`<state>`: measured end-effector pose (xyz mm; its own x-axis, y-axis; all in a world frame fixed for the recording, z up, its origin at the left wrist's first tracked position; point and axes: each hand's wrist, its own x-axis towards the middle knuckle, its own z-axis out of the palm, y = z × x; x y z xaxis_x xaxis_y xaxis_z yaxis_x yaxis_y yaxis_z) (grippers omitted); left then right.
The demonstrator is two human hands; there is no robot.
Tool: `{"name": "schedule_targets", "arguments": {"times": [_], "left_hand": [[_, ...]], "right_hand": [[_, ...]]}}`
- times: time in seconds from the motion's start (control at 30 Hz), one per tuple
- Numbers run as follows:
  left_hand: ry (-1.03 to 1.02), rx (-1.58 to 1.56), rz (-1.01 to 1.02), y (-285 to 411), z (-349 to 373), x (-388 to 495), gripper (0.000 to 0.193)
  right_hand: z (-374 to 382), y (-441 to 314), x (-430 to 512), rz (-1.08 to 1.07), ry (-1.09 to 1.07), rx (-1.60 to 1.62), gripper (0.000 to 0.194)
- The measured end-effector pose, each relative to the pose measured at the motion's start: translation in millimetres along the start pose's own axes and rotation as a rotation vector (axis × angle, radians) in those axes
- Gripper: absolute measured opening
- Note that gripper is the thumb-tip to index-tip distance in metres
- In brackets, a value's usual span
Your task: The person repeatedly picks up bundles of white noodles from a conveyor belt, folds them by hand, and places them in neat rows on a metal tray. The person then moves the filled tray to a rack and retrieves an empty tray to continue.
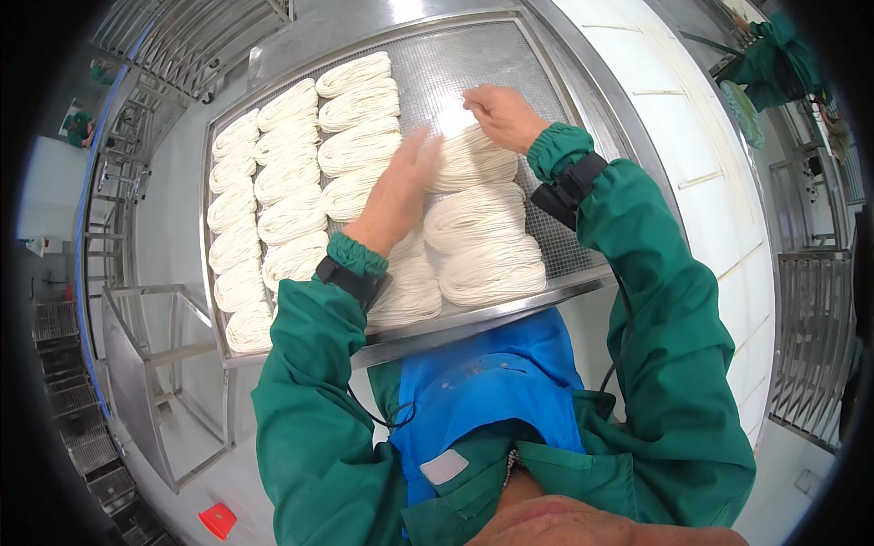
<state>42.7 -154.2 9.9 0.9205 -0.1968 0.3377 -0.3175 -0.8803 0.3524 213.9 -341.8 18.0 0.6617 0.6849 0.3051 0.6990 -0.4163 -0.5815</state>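
Observation:
Folded bundles of white noodles (290,177) lie in columns on a metal mesh tray (471,51) with a raised metal rim. My left hand (403,188), blurred, is over the middle of the tray, beside the upper bundle of the rightmost column; its fingers point away from me and hide parts of neighbouring bundles. At the far end of that same noodle bundle (478,160) is my right hand (502,116), its fingers bent together. Whether either hand grips the bundle cannot be told. Two more bundles (491,269) lie nearer to me in this column.
A white conveyor-like surface (683,136) runs along the right of the tray. A metal frame stand (160,362) stands at the left, with a red container (217,521) on the floor. Metal racks (177,48) are at the upper left. Other people in green (778,61) are farther off.

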Motion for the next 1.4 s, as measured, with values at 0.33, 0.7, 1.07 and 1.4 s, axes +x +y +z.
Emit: {"name": "schedule_targets", "arguments": {"times": [0.33, 0.7, 1.07, 1.4], "left_hand": [[-0.123, 0.061, -0.035, 4, -2, -18, 0.037], [-0.227, 0.325, -0.101, 36, 10, -20, 0.069], [-0.243, 0.345, -0.257, 53, -13, -24, 0.059], [-0.169, 0.237, -0.083, 88, -12, -8, 0.046]], "right_hand": [[49, 39, -40, -0.17, 0.051, -0.153, 0.011], [-127, 94, -179, -0.019, 0.205, -0.046, 0.057], [-420, 338, -626, 1.321, -0.01, -0.601, 0.115], [-406, 293, -721, 0.993, -0.029, -0.844, 0.026]]}}
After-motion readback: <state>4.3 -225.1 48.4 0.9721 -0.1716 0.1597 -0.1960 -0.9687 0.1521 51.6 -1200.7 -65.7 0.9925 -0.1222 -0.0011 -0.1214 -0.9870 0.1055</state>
